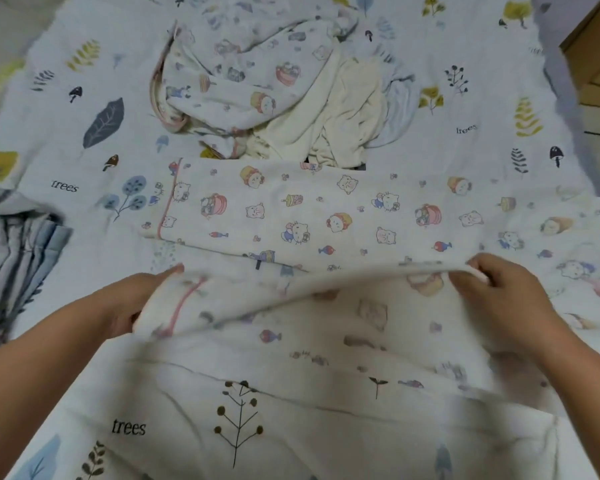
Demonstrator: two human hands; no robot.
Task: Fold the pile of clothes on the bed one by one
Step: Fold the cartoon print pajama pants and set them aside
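- The bed [326, 427], covered by a thin white cotton sheet printed with leaves, trees and the word "trees", carries everything; its soft flat surface serves as the folding ground.
- The white cartoon-print garment with pink piping [309, 216], a light, slightly crinkled cotton piece, lies spread across the middle of the bed. Its far part rests flat, while its near edge is lifted and arched, apparently so it can be brought over the flat part for a fold.
- The unfolded pile of clothes [278, 95] sits toward the far edge: a matching cartoon-print piece bunched over a cream knit and a pale blue fabric, all rumpled and seemingly waiting their turn.
- A striped blue-grey folded cloth [18, 251] lies at the left edge, well apart from the work.
- The left hand [132, 299] grips the near edge by the pink piping, fingers curled into the cloth.
- The right hand [499, 296] pinches the same edge further right, its grip closed on the fabric, keeping the hem taut between both hands.
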